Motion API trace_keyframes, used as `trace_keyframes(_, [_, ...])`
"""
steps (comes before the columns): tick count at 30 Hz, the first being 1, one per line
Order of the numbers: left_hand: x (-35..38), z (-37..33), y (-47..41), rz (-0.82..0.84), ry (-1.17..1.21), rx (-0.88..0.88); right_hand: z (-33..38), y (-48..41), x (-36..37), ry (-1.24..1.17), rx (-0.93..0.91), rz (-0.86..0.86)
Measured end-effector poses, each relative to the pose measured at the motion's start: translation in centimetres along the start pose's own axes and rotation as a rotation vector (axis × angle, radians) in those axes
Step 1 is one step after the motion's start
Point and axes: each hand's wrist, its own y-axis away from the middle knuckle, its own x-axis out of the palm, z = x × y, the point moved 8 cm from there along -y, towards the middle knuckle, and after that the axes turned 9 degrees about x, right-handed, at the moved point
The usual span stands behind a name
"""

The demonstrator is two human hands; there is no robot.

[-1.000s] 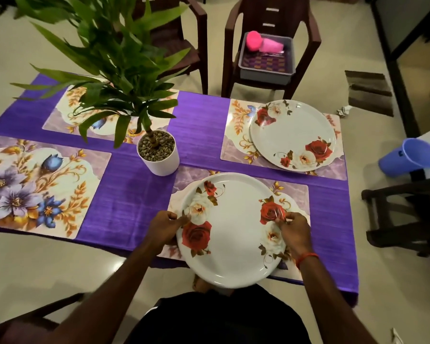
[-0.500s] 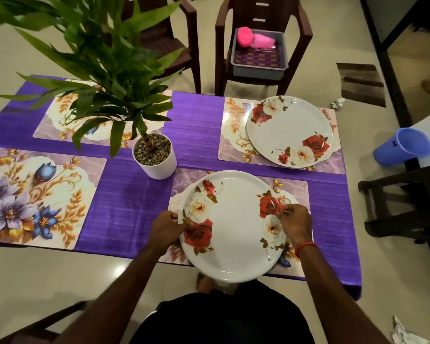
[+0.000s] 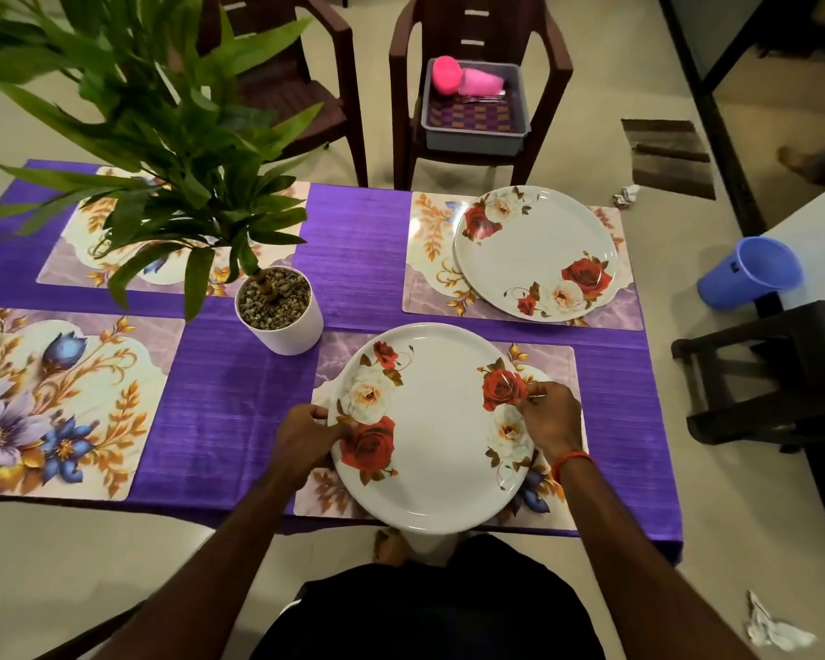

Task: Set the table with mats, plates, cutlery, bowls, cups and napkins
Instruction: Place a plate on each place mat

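A white plate with red and white roses [image 3: 437, 431] lies on the near right floral mat [image 3: 551, 364], its front rim past the table edge. My left hand [image 3: 306, 433] grips its left rim and my right hand [image 3: 551, 423] pinches its right rim. A second rose plate [image 3: 537, 252] lies on the far right mat [image 3: 429, 259]. Two bare floral mats are on the left, a near one [image 3: 67, 397] and a far one [image 3: 82, 250] partly hidden by leaves.
A potted plant in a white pot [image 3: 282, 309] stands mid-table on the purple cloth [image 3: 353, 250]. A grey bin [image 3: 475, 109] with pink cups and checked cloth sits on a brown chair. A blue cup [image 3: 748, 271] and a dark stool [image 3: 772, 373] are at the right.
The plate has slid a little farther onto the near right mat, both hands still holding its rim. My view has shifted slightly.
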Motion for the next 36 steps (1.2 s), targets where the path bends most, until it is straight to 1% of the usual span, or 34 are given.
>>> trace_keyframes(6, [-0.7,-0.1,-0.3,-0.031,-0.056,0.037,-0.1,-0.2,-0.1,0.007,-0.029,0.058])
trace_keyframes(8, [-0.9,-0.4,-0.2,-0.05,-0.16,0.091,-0.4,-0.2,-0.1,0.032,-0.012,0.08])
trace_keyframes(10, [-1.1,-0.8,0.0,-0.069,-0.298,0.15,-0.6,-0.2,-0.3,0.107,-0.003,0.078])
trace_keyframes(11, [-1.1,-0.7,0.0,-0.067,-0.33,0.157,-0.7,-0.1,-0.3,0.132,0.005,0.076])
trace_keyframes(14, [-1.1,-0.4,-0.5,-0.048,-0.292,0.154,-0.7,0.2,-0.1,0.12,0.032,0.083])
trace_keyframes(17, [-0.8,-0.3,-0.7,-0.064,-0.244,0.135,-0.6,0.1,0.7,0.077,0.032,0.105])
trace_keyframes(22, [-0.3,-0.9,-0.5,-0.089,-0.245,0.132,-0.8,-0.2,0.9,-0.022,0.079,0.105])
trace_keyframes(24, [-0.5,-0.7,-0.7,-0.104,-0.236,0.118,-0.6,-0.1,1.0,-0.037,0.093,0.082])
trace_keyframes(29, [-0.9,-0.5,-0.5,-0.145,-0.214,0.082,-0.4,0.4,0.8,0.02,0.129,-0.081])
trace_keyframes(31, [-1.1,-0.4,-0.3,-0.155,-0.191,0.086,-0.4,0.7,0.8,-0.006,0.145,-0.077])
trace_keyframes(34, [-1.3,-0.4,0.0,-0.154,-0.17,0.111,-0.4,1.2,0.9,-0.089,0.175,-0.027])
trace_keyframes(36, [-1.4,-0.7,0.4,-0.167,-0.141,0.119,-0.2,1.7,0.4,-0.132,0.15,-0.037])
